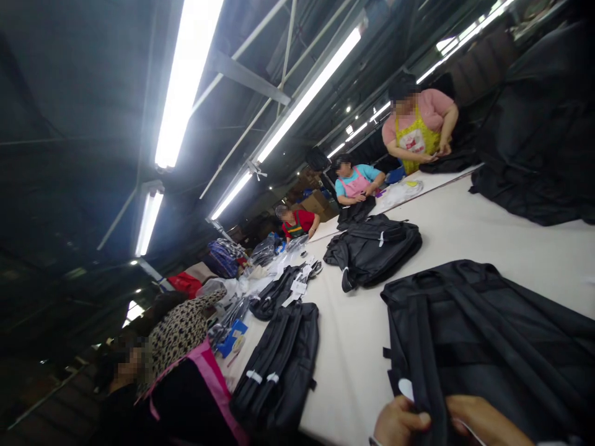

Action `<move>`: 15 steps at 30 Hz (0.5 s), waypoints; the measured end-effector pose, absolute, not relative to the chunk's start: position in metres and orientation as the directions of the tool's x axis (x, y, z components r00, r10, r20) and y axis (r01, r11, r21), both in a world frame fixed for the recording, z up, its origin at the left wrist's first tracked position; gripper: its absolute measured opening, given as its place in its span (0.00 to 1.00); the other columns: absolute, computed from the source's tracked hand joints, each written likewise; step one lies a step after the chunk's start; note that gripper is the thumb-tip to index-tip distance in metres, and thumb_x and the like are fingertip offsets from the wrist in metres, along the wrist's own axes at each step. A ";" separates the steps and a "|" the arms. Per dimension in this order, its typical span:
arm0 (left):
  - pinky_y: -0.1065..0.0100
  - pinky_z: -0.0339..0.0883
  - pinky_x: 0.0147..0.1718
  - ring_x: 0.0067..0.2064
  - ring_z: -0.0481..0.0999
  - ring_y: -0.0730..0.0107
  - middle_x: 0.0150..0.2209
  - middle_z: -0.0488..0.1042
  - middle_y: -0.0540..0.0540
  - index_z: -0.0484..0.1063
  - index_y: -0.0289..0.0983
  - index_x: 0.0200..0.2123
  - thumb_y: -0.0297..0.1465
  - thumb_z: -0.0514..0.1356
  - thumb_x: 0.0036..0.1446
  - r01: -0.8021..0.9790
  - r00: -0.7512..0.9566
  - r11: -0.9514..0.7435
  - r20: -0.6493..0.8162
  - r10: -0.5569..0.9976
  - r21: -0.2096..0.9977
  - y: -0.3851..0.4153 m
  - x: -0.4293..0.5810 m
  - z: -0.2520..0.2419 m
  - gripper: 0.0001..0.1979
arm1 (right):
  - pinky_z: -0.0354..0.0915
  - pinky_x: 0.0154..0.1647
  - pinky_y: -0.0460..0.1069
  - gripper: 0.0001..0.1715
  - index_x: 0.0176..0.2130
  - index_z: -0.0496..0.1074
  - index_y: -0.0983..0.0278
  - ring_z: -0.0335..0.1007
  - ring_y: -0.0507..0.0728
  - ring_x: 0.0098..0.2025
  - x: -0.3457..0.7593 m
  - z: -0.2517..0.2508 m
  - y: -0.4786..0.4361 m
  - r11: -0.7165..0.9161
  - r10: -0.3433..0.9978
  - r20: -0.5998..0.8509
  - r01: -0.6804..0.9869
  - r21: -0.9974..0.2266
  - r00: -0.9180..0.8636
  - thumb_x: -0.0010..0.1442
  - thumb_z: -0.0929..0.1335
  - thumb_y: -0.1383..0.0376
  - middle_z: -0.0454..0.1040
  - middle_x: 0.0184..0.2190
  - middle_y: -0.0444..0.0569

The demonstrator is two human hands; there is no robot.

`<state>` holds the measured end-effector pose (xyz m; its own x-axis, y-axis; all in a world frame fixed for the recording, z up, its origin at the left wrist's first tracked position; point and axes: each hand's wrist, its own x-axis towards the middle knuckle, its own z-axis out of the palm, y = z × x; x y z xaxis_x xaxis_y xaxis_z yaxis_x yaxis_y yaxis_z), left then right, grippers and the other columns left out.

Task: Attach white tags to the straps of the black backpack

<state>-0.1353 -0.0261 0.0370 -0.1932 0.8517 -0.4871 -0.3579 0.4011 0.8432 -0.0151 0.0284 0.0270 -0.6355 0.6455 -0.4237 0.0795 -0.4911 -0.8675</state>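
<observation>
A black backpack point(502, 334) lies on the white table at the lower right, its straps facing up. My left hand point(400, 422) is closed on one of its shoulder straps point(424, 359), thumb pressed on top near the bottom edge of the view. A white oval tag point(406, 389) shows just above that hand. Against the strap's other side is my right hand point(483, 418), its fingers curled and partly hidden by the strap. A thin white edge shows by these fingers; I cannot make out what they hold.
Another black backpack point(376, 248) lies farther up the table point(344, 347); one with white-banded straps point(279, 365) lies left. A large black pile point(543, 130) stands right. Co-workers line the far side; a person in leopard-print sleeves point(181, 328) is close at left. Tags point(297, 286) lie mid-table.
</observation>
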 end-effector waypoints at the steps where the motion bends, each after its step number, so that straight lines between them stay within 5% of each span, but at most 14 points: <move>1: 0.56 0.62 0.33 0.27 0.71 0.59 0.22 0.71 0.42 0.68 0.30 0.29 0.28 0.64 0.25 -0.368 -0.220 0.399 -0.496 0.840 0.840 -0.027 -0.133 0.039 0.21 | 0.49 0.12 0.45 0.14 0.10 0.56 0.63 0.52 0.49 0.11 -0.015 0.028 0.029 -0.522 0.666 -0.461 0.074 -0.850 -0.586 0.41 0.60 0.62 0.56 0.09 0.45; 7: 0.66 0.64 0.29 0.26 0.71 0.68 0.26 0.71 0.46 0.65 0.32 0.37 0.24 0.62 0.31 -0.393 -0.235 0.440 -0.550 0.801 0.808 -0.030 -0.124 0.046 0.23 | 0.43 0.09 0.40 0.08 0.15 0.59 0.66 0.46 0.43 0.11 -0.001 0.024 0.046 -0.648 0.589 -0.561 0.075 -0.758 -0.581 0.41 0.63 0.68 0.57 0.10 0.40; 15: 0.75 0.62 0.20 0.22 0.70 0.74 0.23 0.70 0.47 0.62 0.33 0.41 0.27 0.58 0.44 -0.432 -0.132 0.576 -0.680 0.721 0.694 -0.032 -0.139 0.041 0.17 | 0.52 0.11 0.37 0.02 0.25 0.67 0.68 0.53 0.43 0.14 0.017 0.027 0.047 -0.864 0.423 -0.548 -0.139 -0.483 -0.722 0.44 0.66 0.71 0.62 0.14 0.41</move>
